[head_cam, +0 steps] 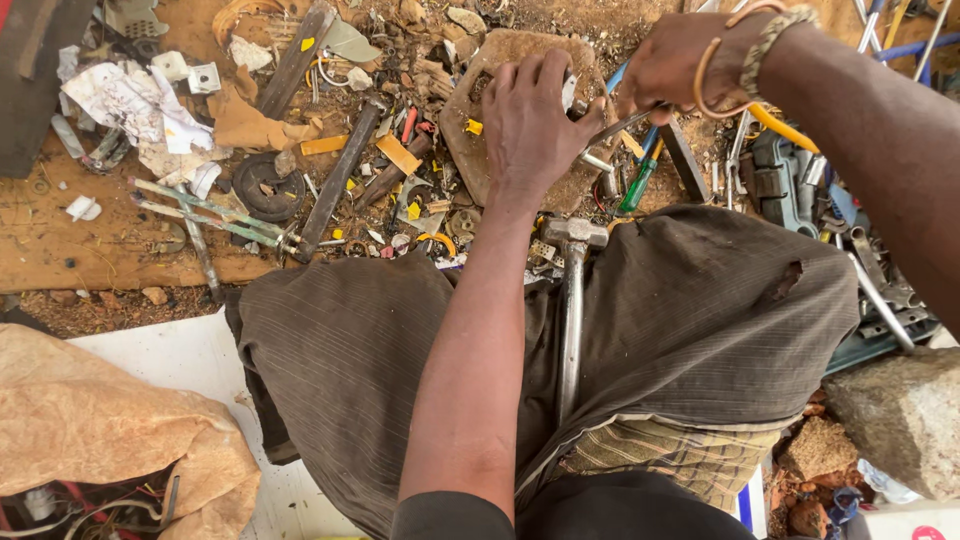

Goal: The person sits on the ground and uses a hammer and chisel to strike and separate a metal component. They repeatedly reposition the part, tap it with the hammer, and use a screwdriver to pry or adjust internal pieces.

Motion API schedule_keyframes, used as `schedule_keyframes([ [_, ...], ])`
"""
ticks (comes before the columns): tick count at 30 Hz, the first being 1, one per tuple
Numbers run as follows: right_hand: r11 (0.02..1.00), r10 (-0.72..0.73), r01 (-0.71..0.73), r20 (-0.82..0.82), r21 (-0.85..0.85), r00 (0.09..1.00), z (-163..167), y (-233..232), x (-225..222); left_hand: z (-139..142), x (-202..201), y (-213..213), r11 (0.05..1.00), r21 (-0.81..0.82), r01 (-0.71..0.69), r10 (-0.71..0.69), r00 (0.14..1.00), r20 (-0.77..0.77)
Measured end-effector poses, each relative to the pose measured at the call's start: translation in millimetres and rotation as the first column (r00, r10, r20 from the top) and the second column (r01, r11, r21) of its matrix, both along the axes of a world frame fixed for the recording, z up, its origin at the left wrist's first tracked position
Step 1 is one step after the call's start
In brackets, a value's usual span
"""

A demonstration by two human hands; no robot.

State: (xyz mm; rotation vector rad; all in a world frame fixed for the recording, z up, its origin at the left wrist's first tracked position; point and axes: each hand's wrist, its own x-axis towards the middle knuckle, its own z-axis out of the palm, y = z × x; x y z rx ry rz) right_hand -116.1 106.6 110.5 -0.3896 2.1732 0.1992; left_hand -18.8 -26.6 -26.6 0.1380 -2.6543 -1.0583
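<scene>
My left hand (528,120) lies on a worn wooden block (470,140) on the ground, its fingers curled over a small shiny metal part (570,93) at the block's right edge. My right hand (672,68), with orange and braided bracelets at the wrist, comes in from the upper right. It grips a thin grey metal tool (618,127) whose tip points down-left at that part, just beside my left fingers. A steel hammer (572,310) rests between my knees on my dark striped trousers, head toward the block.
Scrap covers the ground around the block: long metal bars (335,185), a black round disc (265,185), crumpled paper (130,105), a green-handled screwdriver (636,185). A box of tools (800,185) and a stone (905,415) are at right, a brown bag (100,430) at lower left.
</scene>
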Motion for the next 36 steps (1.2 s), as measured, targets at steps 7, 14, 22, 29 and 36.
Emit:
schedule_keyframes([
  [7,0.943,0.293,-0.298,0.052,0.15,0.955,22,-46,31,-2,1,1,0.999,0.039,-0.013,0.016,0.997,-0.075],
  [14,0.975,0.157,-0.13,-0.148,0.18,0.976,6,-54,103,0,7,-1,0.998,0.066,-0.024,0.032,0.992,-0.12],
  [22,0.632,-0.711,0.632,-0.011,-0.449,0.703,10,-32,164,-4,-1,-1,0.998,0.048,0.042,-0.043,0.999,0.017],
  [29,0.505,-0.781,0.657,0.028,-0.559,0.624,-25,-32,185,-7,-10,-19,0.976,-0.024,0.215,-0.212,0.973,0.087],
  [36,0.864,-0.455,0.241,-0.482,-0.442,0.749,-86,-9,209,3,-7,-15,0.987,0.031,0.158,-0.16,0.985,0.067],
])
